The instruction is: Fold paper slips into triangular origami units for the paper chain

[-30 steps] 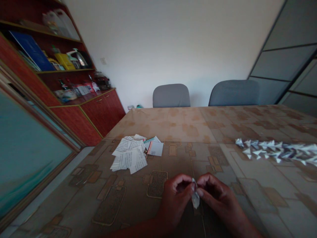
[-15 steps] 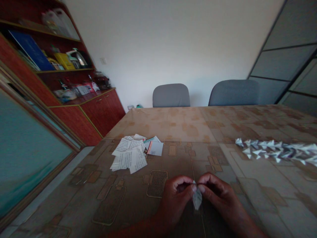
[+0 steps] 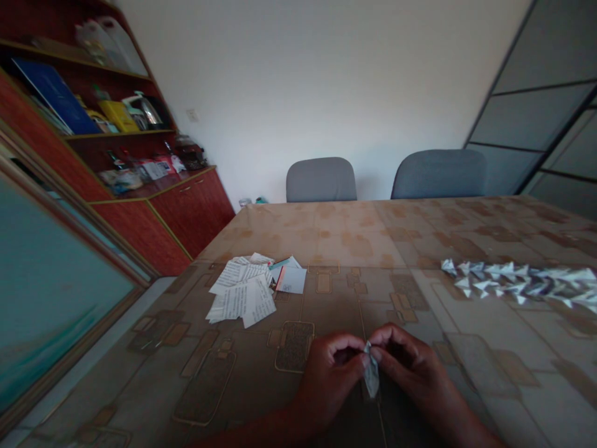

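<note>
A small folded paper piece [image 3: 372,378], narrow and pointed, hangs between my two hands near the table's front. Thumb and forefinger of my left hand [image 3: 329,376] pinch its upper left edge. On the other side, my right hand [image 3: 415,370] pinches the top with thumb and forefinger. Printed paper pieces [image 3: 245,295] lie in a loose, overlapping pile to the left, with a white card [image 3: 292,280] at its right side. Several folded paper shapes with pointed tips [image 3: 517,283] stand in rows at the right.
The table [image 3: 336,233] has a patterned cover. Two grey chairs, one at the middle [image 3: 321,180] and one farther right [image 3: 438,175], stand behind its far edge. A red cabinet [image 3: 186,214] with filled shelves is at the left.
My fingertips have shifted slightly at the top of the folded paper, and its tip shows a little more between them. The view has moved slightly.
</note>
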The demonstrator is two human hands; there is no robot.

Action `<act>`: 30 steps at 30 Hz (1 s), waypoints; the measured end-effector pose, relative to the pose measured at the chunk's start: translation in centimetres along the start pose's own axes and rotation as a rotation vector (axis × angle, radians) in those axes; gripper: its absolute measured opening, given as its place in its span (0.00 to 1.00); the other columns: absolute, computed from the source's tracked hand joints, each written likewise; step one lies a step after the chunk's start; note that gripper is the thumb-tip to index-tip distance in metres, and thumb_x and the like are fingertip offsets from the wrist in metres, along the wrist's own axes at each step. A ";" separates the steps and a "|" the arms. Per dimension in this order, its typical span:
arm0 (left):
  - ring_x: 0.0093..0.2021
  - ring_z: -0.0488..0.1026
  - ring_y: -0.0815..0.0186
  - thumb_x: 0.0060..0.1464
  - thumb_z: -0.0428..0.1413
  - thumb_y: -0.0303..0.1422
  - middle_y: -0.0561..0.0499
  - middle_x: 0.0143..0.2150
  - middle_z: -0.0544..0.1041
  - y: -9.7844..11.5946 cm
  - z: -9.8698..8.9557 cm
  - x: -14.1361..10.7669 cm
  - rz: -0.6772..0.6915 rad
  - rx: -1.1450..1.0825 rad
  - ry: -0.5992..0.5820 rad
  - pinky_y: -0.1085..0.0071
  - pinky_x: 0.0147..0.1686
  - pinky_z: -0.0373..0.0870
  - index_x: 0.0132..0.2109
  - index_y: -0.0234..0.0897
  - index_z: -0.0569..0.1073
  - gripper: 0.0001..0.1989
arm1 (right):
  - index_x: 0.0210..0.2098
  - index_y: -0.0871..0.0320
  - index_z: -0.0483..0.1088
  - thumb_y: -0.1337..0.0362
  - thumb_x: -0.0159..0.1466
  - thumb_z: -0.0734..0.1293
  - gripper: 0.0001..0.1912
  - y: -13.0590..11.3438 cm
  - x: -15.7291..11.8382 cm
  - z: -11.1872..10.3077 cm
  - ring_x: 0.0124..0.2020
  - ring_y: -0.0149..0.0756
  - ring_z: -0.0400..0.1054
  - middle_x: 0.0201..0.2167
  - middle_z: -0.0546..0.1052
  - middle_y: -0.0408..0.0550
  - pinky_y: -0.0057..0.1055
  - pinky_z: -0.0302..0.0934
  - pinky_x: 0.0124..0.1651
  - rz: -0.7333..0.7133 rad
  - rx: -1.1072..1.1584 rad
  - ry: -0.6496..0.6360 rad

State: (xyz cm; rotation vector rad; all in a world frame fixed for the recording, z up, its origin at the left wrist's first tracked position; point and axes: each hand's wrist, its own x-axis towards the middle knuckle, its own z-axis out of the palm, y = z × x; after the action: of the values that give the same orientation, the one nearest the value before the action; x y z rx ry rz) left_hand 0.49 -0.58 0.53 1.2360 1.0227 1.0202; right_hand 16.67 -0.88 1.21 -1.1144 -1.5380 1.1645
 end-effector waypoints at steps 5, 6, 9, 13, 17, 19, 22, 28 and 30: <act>0.28 0.72 0.65 0.47 0.59 0.32 0.49 0.26 0.76 0.2 0.1 -0.1 0.008 0.031 -0.004 0.73 0.31 0.66 0.30 0.32 0.79 0.07 | 0.27 0.57 0.69 0.54 0.61 0.67 0.14 0.1 0.0 0.2 0.25 0.32 0.67 0.22 0.70 0.40 0.26 0.63 0.28 -0.003 -0.029 0.016; 0.29 0.72 0.65 0.47 0.59 0.32 0.49 0.27 0.77 0.1 0.2 -0.2 0.006 0.006 -0.010 0.73 0.32 0.66 0.31 0.32 0.79 0.07 | 0.27 0.57 0.68 0.54 0.62 0.67 0.14 0.1 0.0 0.3 0.25 0.32 0.66 0.22 0.70 0.40 0.25 0.63 0.28 -0.009 -0.028 0.026; 0.30 0.73 0.64 0.47 0.61 0.33 0.49 0.29 0.77 -0.3 0.3 -0.2 0.000 -0.101 -0.036 0.72 0.33 0.67 0.33 0.32 0.78 0.08 | 0.27 0.57 0.68 0.54 0.63 0.66 0.14 0.1 0.0 0.4 0.24 0.31 0.65 0.22 0.69 0.40 0.25 0.62 0.28 -0.031 -0.028 0.069; 0.29 0.72 0.65 0.42 0.63 0.32 0.49 0.28 0.76 -0.8 0.4 -0.2 -0.029 -0.111 -0.031 0.72 0.31 0.67 0.33 0.32 0.77 0.09 | 0.26 0.57 0.67 0.54 0.62 0.66 0.14 0.0 0.0 0.5 0.24 0.32 0.67 0.22 0.70 0.41 0.26 0.63 0.27 -0.057 -0.068 0.105; 0.27 0.70 0.67 0.41 0.60 0.29 0.51 0.25 0.75 -0.7 0.6 -0.1 -0.062 -0.061 0.017 0.74 0.29 0.65 0.30 0.32 0.76 0.06 | 0.26 0.56 0.67 0.58 0.63 0.65 0.12 -0.1 -0.2 0.6 0.24 0.32 0.67 0.21 0.70 0.41 0.24 0.62 0.27 -0.111 -0.158 0.101; 0.26 0.70 0.67 0.42 0.59 0.29 0.52 0.24 0.74 -0.5 0.6 -0.1 -0.077 -0.056 0.026 0.74 0.29 0.65 0.29 0.32 0.75 0.05 | 0.27 0.56 0.67 0.60 0.64 0.64 0.10 -0.2 -0.3 0.6 0.25 0.32 0.67 0.23 0.71 0.41 0.24 0.62 0.28 -0.130 -0.208 0.079; 0.26 0.70 0.67 0.43 0.59 0.30 0.52 0.24 0.74 -0.5 0.6 0.0 -0.061 -0.052 0.036 0.74 0.29 0.64 0.28 0.32 0.75 0.05 | 0.30 0.55 0.68 0.62 0.65 0.64 0.07 -0.4 -0.4 0.4 0.27 0.32 0.67 0.25 0.72 0.42 0.25 0.62 0.29 -0.152 -0.276 0.026; 0.26 0.68 0.68 0.43 0.59 0.30 0.52 0.24 0.73 -1.3 0.5 0.1 -0.007 -0.014 0.060 0.74 0.28 0.62 0.27 0.32 0.73 0.04 | 0.32 0.56 0.69 0.68 0.65 0.64 0.05 -0.9 -0.2 -0.4 0.29 0.32 0.68 0.28 0.71 0.43 0.26 0.62 0.31 -0.282 -0.376 -0.053; 0.27 0.69 0.67 0.43 0.60 0.30 0.51 0.25 0.73 -1.4 0.5 0.1 -0.005 -0.015 0.052 0.74 0.29 0.63 0.28 0.32 0.74 0.04 | 0.33 0.56 0.70 0.69 0.64 0.65 0.03 -0.9 -0.2 -0.4 0.30 0.33 0.69 0.29 0.72 0.44 0.26 0.62 0.32 -0.331 -0.395 -0.065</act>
State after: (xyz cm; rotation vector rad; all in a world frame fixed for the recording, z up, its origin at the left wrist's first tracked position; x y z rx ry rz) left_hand 1.04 -0.65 -0.88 1.1992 1.0557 1.0591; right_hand 17.01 -1.13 2.18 -1.0232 -1.9720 0.6962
